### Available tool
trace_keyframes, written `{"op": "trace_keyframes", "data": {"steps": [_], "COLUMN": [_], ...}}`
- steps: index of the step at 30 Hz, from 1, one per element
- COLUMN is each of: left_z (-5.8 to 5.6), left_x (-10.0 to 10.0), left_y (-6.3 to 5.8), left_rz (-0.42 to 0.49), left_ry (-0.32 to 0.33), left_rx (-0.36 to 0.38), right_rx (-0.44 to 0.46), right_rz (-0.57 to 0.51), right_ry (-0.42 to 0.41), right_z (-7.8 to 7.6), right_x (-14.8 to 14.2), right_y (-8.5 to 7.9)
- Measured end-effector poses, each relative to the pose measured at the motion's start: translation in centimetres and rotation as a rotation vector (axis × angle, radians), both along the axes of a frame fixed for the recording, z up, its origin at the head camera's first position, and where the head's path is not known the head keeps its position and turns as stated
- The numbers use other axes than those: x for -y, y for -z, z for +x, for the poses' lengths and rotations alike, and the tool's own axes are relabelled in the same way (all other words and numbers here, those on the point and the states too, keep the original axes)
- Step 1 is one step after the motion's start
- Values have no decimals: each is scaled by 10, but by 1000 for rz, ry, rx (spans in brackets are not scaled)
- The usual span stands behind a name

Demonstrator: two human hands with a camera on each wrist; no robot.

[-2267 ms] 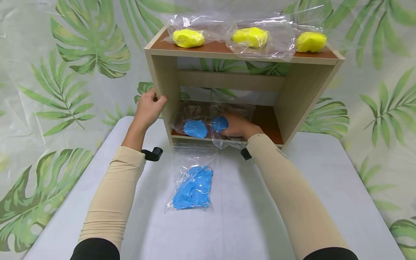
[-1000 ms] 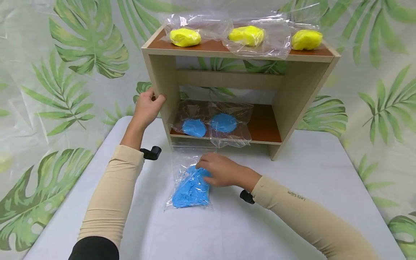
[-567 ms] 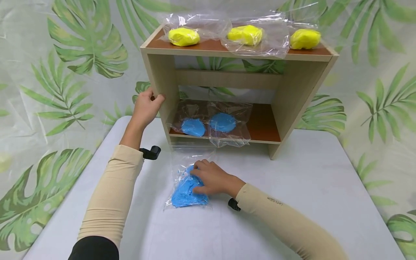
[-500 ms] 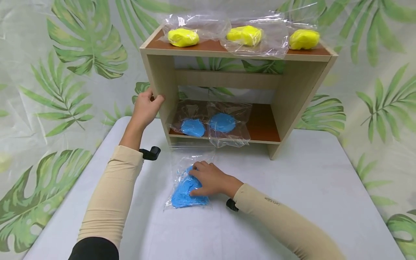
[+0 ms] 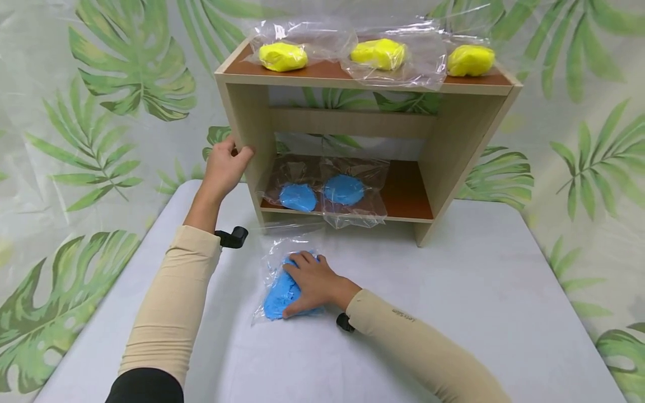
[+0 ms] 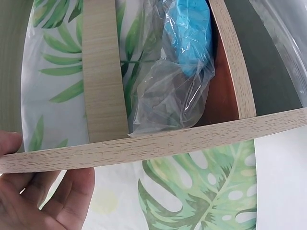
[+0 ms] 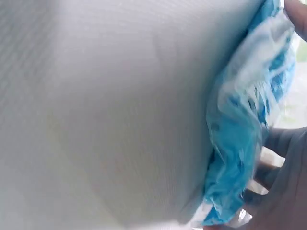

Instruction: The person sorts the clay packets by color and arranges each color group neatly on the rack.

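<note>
My left hand (image 5: 225,168) grips the left side panel (image 6: 158,146) of a small wooden shelf, its thumb on the inner face and its fingers on the outer face. On the table in front of the shelf lies a clear plastic bag of blue clay (image 5: 279,296). My right hand (image 5: 314,282) lies over this bag's right part, fingers spread, thumb at the near edge. In the right wrist view the fingers and thumb hold the bag of blue clay (image 7: 237,139) across its width; the palm's contact is hidden.
Two bags of blue clay, a left one (image 5: 298,197) and a right one (image 5: 344,190), lie on the lower shelf board (image 5: 410,190). Several bagged yellow lumps (image 5: 378,54) sit on the top board. A leaf-patterned cloth (image 5: 136,73) hangs behind the white table (image 5: 484,268).
My right hand left the right bag on the lower board, came down to the bag on the table and spread over it, shifting it slightly left. The left hand stayed on the panel.
</note>
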State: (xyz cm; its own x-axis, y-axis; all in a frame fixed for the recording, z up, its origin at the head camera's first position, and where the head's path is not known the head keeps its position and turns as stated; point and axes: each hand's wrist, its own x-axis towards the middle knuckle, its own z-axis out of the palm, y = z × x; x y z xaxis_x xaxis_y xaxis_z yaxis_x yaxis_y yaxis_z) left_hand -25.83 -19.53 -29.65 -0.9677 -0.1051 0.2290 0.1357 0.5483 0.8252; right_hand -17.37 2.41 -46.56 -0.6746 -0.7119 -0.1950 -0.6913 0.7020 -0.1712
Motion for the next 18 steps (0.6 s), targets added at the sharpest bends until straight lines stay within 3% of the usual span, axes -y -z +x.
{"op": "trace_keyframes", "data": {"steps": [18], "left_z": [-1], "left_x": [2], "left_y": [1], "left_rz": [-1], "left_ry": [8], "left_rx": [-2], "right_rx": [-12], "right_rz": [52], "right_ry": [-19], "right_z": [-1], "right_x": [8], "right_y": [-5]}}
